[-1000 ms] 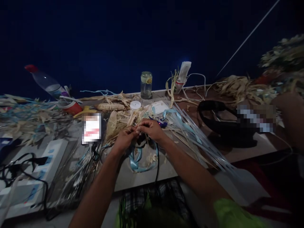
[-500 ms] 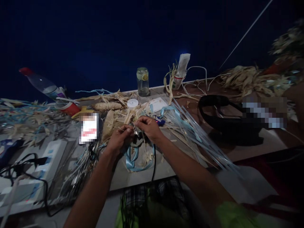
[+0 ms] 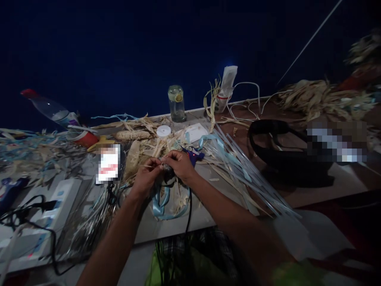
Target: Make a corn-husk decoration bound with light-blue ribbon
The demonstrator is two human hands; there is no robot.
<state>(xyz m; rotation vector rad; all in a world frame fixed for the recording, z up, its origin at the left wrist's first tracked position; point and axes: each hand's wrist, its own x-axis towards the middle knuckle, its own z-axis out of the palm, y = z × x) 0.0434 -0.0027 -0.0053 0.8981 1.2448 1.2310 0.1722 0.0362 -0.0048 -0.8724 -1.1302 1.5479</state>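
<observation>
My left hand (image 3: 146, 179) is closed in a pinch, with a thin pale strip (image 3: 145, 165), perhaps corn husk, sticking out past its fingers. Its fingertips meet those of my right hand (image 3: 182, 167), also pinched closed; what lies between these is hidden. A dark, shiny piece (image 3: 169, 172) shows just under the fingers, too small to name. Below the hands a light blue ribbon (image 3: 162, 215) lies looped on the table, with husk scraps inside the loop. Beyond my right hand rests a blue tool with a red light (image 3: 195, 156), which looks like a glue gun.
Dried husks, a corn cob (image 3: 133, 135), a white disc (image 3: 163, 130) and a glass jar (image 3: 177, 105) stand or lie behind. Clear rods (image 3: 253, 171) and a black curved object (image 3: 269, 127) are right. Left are a lit phone (image 3: 108, 165) and a power strip (image 3: 56, 214).
My hands have drawn closer together and tilted, with the fingertips now touching. The pale piece seen between them is now mostly covered. The whole view has shifted slightly.
</observation>
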